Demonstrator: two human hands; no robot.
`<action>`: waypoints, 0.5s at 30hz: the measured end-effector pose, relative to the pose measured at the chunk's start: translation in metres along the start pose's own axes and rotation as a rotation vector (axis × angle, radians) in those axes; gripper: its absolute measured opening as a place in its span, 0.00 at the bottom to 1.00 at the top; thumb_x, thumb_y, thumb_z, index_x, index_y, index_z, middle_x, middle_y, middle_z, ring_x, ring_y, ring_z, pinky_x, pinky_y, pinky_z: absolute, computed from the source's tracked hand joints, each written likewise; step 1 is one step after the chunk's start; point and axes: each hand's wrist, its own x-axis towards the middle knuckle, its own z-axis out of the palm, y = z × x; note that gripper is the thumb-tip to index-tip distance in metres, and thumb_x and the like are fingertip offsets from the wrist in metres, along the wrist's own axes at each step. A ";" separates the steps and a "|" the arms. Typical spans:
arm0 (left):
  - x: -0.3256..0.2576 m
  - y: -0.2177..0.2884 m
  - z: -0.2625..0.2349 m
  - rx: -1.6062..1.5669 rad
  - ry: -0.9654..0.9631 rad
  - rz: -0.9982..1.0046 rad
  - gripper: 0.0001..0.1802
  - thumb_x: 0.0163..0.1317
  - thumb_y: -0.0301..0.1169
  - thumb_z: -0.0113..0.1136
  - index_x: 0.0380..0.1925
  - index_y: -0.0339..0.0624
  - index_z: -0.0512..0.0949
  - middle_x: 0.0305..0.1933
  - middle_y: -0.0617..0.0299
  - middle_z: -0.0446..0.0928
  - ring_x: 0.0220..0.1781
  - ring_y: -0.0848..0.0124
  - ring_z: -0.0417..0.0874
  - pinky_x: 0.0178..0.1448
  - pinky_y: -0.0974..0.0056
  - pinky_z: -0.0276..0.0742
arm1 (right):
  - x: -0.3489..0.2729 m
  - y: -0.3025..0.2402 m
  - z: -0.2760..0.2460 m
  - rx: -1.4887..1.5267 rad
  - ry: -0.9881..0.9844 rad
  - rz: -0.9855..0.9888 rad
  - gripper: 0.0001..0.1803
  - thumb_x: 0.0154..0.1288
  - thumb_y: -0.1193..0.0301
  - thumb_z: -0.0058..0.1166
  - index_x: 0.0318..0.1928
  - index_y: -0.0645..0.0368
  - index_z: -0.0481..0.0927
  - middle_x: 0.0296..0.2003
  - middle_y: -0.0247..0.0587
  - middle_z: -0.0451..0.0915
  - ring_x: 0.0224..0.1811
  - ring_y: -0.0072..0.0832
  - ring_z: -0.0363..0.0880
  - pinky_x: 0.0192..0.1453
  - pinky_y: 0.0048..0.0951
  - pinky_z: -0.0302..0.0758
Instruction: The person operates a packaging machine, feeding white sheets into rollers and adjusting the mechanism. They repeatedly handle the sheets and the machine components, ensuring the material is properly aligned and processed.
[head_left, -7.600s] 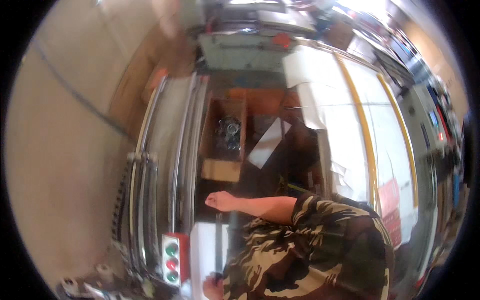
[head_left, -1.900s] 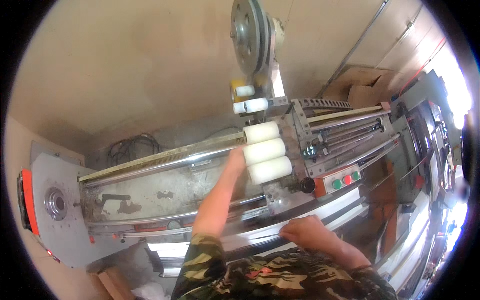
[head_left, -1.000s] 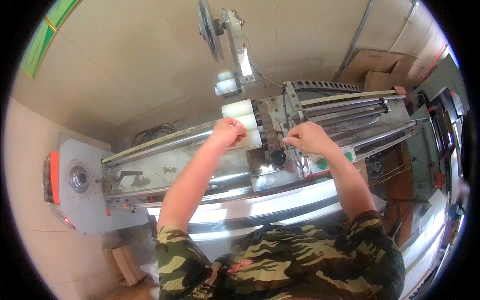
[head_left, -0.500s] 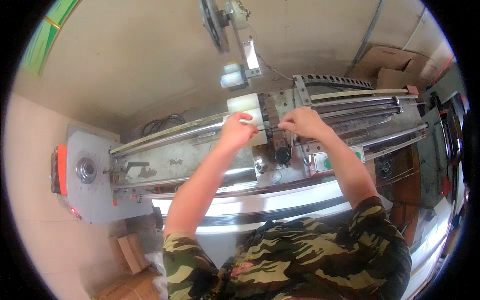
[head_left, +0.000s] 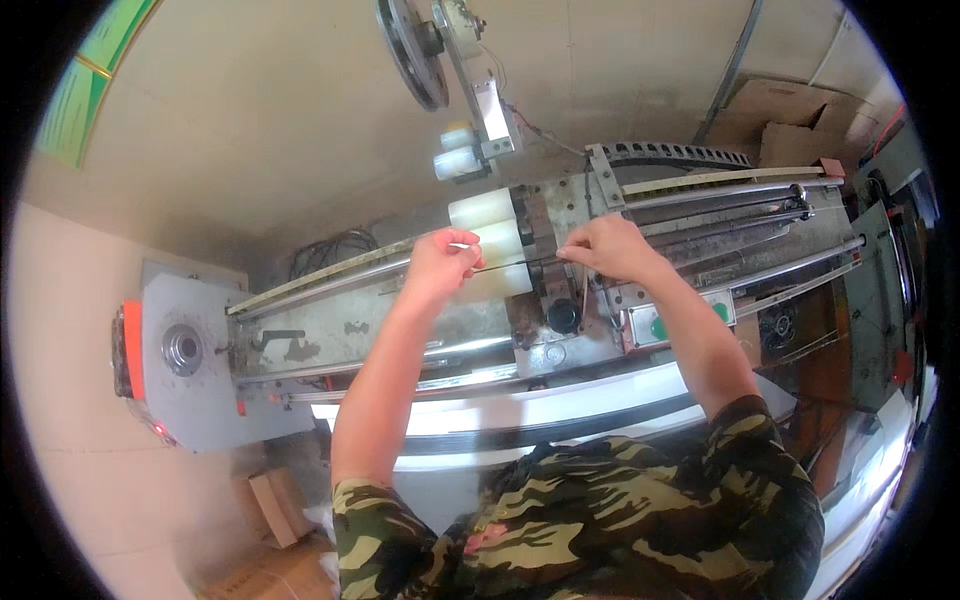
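Fingertips of the right hand [head_left: 608, 246] are bunched together, pinching a thin, dark, straight strand [head_left: 515, 264]; the left hand [head_left: 438, 264] has its thumb and fingers closed on the same strand; the stretch between them crosses in front of three white cylindrical rollers [head_left: 503, 240], above a grey metal machine bed [head_left: 390, 325]; a round black knob [head_left: 563, 317] lies nearer the person, beside a white-faced panel [head_left: 640, 325] with green buttons.

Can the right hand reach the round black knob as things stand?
Probably yes: the black knob sits close to the right hand, seemingly unobstructed, though those fingers appear to pinch a thin dark strand.
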 end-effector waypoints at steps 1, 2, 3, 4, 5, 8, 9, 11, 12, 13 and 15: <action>-0.001 -0.002 0.001 0.035 -0.001 0.011 0.13 0.65 0.29 0.65 0.49 0.39 0.82 0.34 0.60 0.85 0.31 0.77 0.78 0.34 0.69 0.73 | 0.002 -0.001 -0.001 0.010 0.014 0.011 0.17 0.65 0.49 0.59 0.38 0.47 0.90 0.35 0.43 0.87 0.42 0.46 0.84 0.48 0.45 0.79; -0.002 -0.005 0.001 0.070 -0.001 0.021 0.14 0.64 0.30 0.66 0.49 0.39 0.83 0.34 0.60 0.85 0.31 0.76 0.79 0.34 0.67 0.74 | 0.003 -0.001 -0.001 0.020 0.027 0.021 0.17 0.65 0.50 0.60 0.38 0.46 0.90 0.35 0.43 0.87 0.42 0.46 0.84 0.48 0.45 0.79; -0.005 -0.007 0.002 0.245 0.026 0.089 0.14 0.64 0.31 0.65 0.48 0.40 0.84 0.35 0.58 0.86 0.32 0.73 0.81 0.36 0.65 0.76 | 0.004 -0.001 -0.001 0.030 0.039 0.031 0.16 0.65 0.50 0.60 0.38 0.46 0.90 0.35 0.42 0.87 0.42 0.45 0.84 0.48 0.45 0.79; -0.007 -0.008 0.004 0.417 0.058 0.159 0.14 0.63 0.32 0.65 0.47 0.40 0.84 0.35 0.57 0.86 0.33 0.70 0.83 0.37 0.62 0.78 | 0.006 -0.001 -0.002 0.039 0.059 0.027 0.16 0.65 0.50 0.61 0.38 0.46 0.90 0.35 0.41 0.87 0.42 0.44 0.84 0.48 0.44 0.79; -0.010 -0.010 0.007 0.589 0.092 0.227 0.14 0.63 0.33 0.64 0.46 0.41 0.85 0.36 0.56 0.87 0.33 0.68 0.85 0.39 0.60 0.80 | 0.006 0.000 -0.002 0.048 0.079 0.022 0.15 0.64 0.51 0.61 0.38 0.45 0.90 0.35 0.40 0.87 0.42 0.44 0.84 0.47 0.44 0.79; -0.014 -0.004 0.023 1.133 0.189 0.438 0.14 0.63 0.36 0.61 0.44 0.43 0.87 0.38 0.53 0.87 0.37 0.58 0.88 0.45 0.52 0.83 | 0.003 0.000 0.000 0.071 0.173 0.010 0.14 0.63 0.52 0.62 0.38 0.45 0.91 0.36 0.37 0.87 0.43 0.41 0.85 0.48 0.42 0.79; -0.016 0.001 0.029 1.236 0.182 0.446 0.11 0.61 0.34 0.60 0.37 0.43 0.87 0.35 0.54 0.85 0.40 0.53 0.86 0.45 0.48 0.83 | 0.002 0.000 0.002 0.078 0.212 0.008 0.13 0.63 0.52 0.63 0.37 0.45 0.91 0.36 0.36 0.88 0.43 0.41 0.85 0.48 0.41 0.79; -0.012 0.011 0.034 1.312 0.201 0.548 0.09 0.59 0.33 0.60 0.32 0.42 0.87 0.34 0.55 0.84 0.42 0.53 0.85 0.45 0.48 0.82 | 0.002 0.007 0.001 0.062 0.244 -0.016 0.13 0.62 0.52 0.63 0.38 0.44 0.90 0.38 0.34 0.88 0.44 0.39 0.85 0.49 0.40 0.80; -0.010 0.014 0.035 1.345 0.206 0.610 0.09 0.57 0.32 0.60 0.29 0.42 0.86 0.34 0.55 0.83 0.43 0.53 0.84 0.45 0.48 0.82 | 0.003 0.009 0.003 0.049 0.266 -0.019 0.13 0.62 0.52 0.63 0.38 0.44 0.90 0.39 0.33 0.88 0.44 0.38 0.85 0.49 0.40 0.80; -0.012 0.016 0.035 1.280 0.280 0.718 0.08 0.54 0.31 0.60 0.24 0.41 0.84 0.36 0.55 0.81 0.46 0.53 0.82 0.45 0.48 0.81 | 0.003 0.011 0.005 0.042 0.283 -0.041 0.13 0.62 0.52 0.63 0.38 0.44 0.90 0.40 0.33 0.88 0.45 0.36 0.85 0.50 0.39 0.80; 0.007 -0.003 0.013 1.301 0.311 0.903 0.08 0.55 0.32 0.60 0.24 0.42 0.85 0.38 0.54 0.80 0.45 0.53 0.81 0.45 0.49 0.80 | 0.007 0.004 0.009 0.040 0.277 -0.043 0.13 0.61 0.52 0.64 0.39 0.44 0.90 0.41 0.32 0.87 0.46 0.36 0.85 0.50 0.39 0.80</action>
